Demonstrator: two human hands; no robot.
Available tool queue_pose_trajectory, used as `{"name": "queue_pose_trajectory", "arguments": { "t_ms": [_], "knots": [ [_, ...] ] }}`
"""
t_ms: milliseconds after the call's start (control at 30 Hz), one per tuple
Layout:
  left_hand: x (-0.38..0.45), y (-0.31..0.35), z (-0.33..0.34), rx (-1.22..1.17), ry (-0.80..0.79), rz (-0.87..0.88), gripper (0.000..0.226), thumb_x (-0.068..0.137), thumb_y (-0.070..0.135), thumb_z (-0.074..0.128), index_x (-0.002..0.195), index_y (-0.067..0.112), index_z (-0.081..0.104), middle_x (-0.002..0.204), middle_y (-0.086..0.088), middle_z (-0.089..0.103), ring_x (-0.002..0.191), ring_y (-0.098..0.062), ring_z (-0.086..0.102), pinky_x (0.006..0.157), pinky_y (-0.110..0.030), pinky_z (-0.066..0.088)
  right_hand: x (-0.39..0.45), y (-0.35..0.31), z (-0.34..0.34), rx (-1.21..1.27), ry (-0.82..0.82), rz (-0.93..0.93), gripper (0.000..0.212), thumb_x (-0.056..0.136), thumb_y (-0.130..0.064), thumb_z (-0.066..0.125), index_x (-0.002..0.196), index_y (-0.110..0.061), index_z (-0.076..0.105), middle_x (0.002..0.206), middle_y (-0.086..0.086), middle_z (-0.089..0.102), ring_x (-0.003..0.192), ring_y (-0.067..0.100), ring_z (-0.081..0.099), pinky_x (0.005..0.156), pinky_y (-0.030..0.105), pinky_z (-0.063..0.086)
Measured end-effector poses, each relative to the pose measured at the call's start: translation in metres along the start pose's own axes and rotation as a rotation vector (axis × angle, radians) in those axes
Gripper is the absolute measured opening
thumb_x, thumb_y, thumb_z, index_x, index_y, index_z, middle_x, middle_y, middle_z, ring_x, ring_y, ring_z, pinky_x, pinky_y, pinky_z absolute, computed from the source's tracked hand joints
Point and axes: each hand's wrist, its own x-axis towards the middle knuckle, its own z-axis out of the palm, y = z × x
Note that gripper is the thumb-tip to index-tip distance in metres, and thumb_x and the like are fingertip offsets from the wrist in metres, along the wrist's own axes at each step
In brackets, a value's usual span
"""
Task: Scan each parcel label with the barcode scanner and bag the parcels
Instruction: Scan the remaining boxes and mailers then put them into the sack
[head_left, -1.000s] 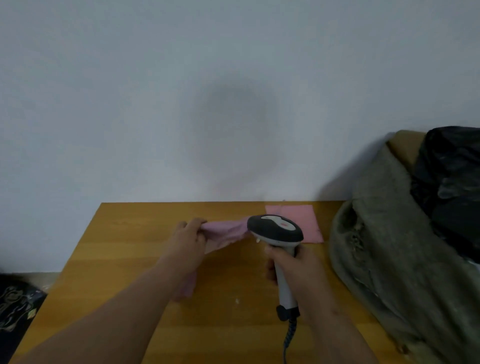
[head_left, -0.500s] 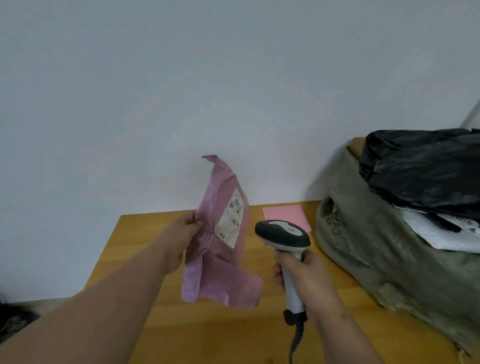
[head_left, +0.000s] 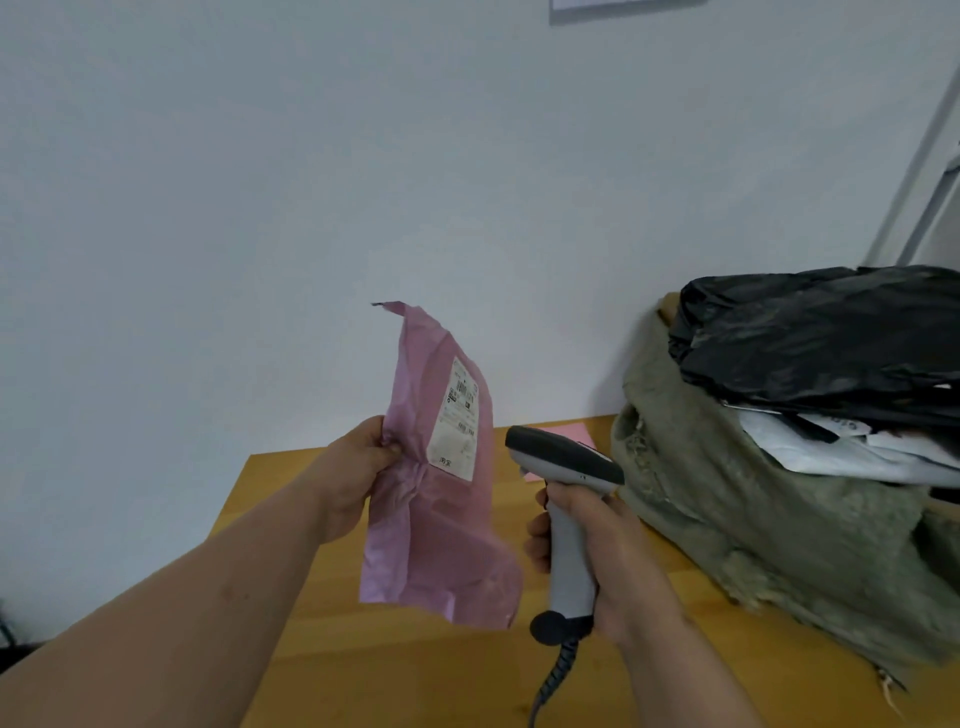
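My left hand (head_left: 358, 475) pinches the left edge of a crumpled pink parcel (head_left: 434, 525) and holds it upright above the wooden table (head_left: 395, 675). Its white label (head_left: 458, 426) with barcodes faces right, toward the scanner. My right hand (head_left: 605, 556) grips the handle of a grey and black barcode scanner (head_left: 563, 462), whose head points left at the parcel, a short gap from it. A coiled cable hangs from the scanner's base. A second pink parcel (head_left: 571, 434) lies flat on the table behind the scanner, mostly hidden.
A big olive-green sack (head_left: 753, 519) stands on the table's right side against the white wall. Black plastic parcels (head_left: 821, 332) and white ones (head_left: 857, 447) stick out of its top. The table's left edge drops off near my left forearm.
A second ago the pink parcel lay low over the table in my left hand. It has been lifted and turned upright, label toward the scanner. The scanner stays in my right hand.
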Motion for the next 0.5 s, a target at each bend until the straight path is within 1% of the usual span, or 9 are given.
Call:
{"name": "queue_pose_trajectory", "arguments": {
  "t_ms": [67,100,200,233,333,433,500],
  "knots": [
    [0.000,0.004,0.010,-0.008,0.011,-0.003,0.025,0.099,-0.009,0.035,0.103,0.002,0.057,0.103,-0.019,0.069,0.089,-0.026,0.068,0.072,-0.031,0.059,0.001,-0.009,-0.006,0.027,-0.012,0.011,0.012,0.093,-0.013,0.062,0.092,-0.001,0.064,0.073,0.017,0.063,0.060,0.026,0.062,0.058,0.035,0.050],
    [0.001,0.005,0.014,-0.015,0.015,-0.008,0.026,0.099,-0.008,0.035,0.108,0.001,0.057,0.105,-0.019,0.069,0.090,-0.026,0.069,0.072,-0.031,0.060,0.001,-0.014,-0.010,0.039,-0.014,0.019,0.012,0.093,-0.014,0.062,0.091,-0.002,0.064,0.073,0.017,0.063,0.059,0.025,0.061,0.057,0.034,0.050],
    [0.005,0.008,0.030,-0.019,0.013,-0.017,0.028,0.100,-0.007,0.035,0.121,-0.005,0.053,0.116,-0.025,0.066,0.105,-0.036,0.065,0.079,-0.034,0.059,0.003,-0.028,-0.025,0.071,-0.018,0.023,0.012,0.093,-0.014,0.061,0.089,-0.003,0.063,0.072,0.016,0.063,0.059,0.024,0.061,0.053,0.031,0.051],
    [0.006,0.008,0.036,-0.016,0.020,-0.020,0.028,0.100,-0.007,0.035,0.121,-0.006,0.052,0.117,-0.025,0.065,0.105,-0.037,0.065,0.080,-0.035,0.058,0.005,-0.033,-0.031,0.078,-0.017,0.025,0.012,0.093,-0.014,0.061,0.090,-0.003,0.063,0.071,0.016,0.063,0.058,0.024,0.061,0.052,0.030,0.051],
    [0.005,0.011,0.055,-0.016,0.036,-0.023,0.026,0.100,-0.006,0.035,0.116,-0.003,0.056,0.113,-0.023,0.068,0.097,-0.030,0.068,0.079,-0.034,0.059,0.011,-0.044,-0.045,0.094,-0.017,0.037,0.013,0.094,-0.016,0.061,0.090,-0.004,0.063,0.070,0.014,0.063,0.057,0.022,0.060,0.051,0.028,0.051],
    [0.005,0.012,0.069,-0.034,0.045,-0.034,0.028,0.100,-0.006,0.036,0.115,0.002,0.059,0.112,-0.019,0.070,0.100,-0.030,0.067,0.087,-0.038,0.055,0.017,-0.052,-0.057,0.123,-0.029,0.057,0.014,0.093,-0.019,0.061,0.095,-0.005,0.063,0.071,0.011,0.064,0.057,0.020,0.061,0.050,0.027,0.052],
    [0.007,0.013,0.076,-0.043,0.053,-0.037,0.029,0.101,-0.006,0.036,0.116,0.003,0.059,0.112,-0.018,0.070,0.101,-0.030,0.067,0.090,-0.040,0.053,0.021,-0.056,-0.066,0.127,-0.037,0.064,0.015,0.093,-0.020,0.061,0.095,-0.005,0.063,0.071,0.011,0.064,0.058,0.019,0.061,0.051,0.028,0.052]
  ]
}}
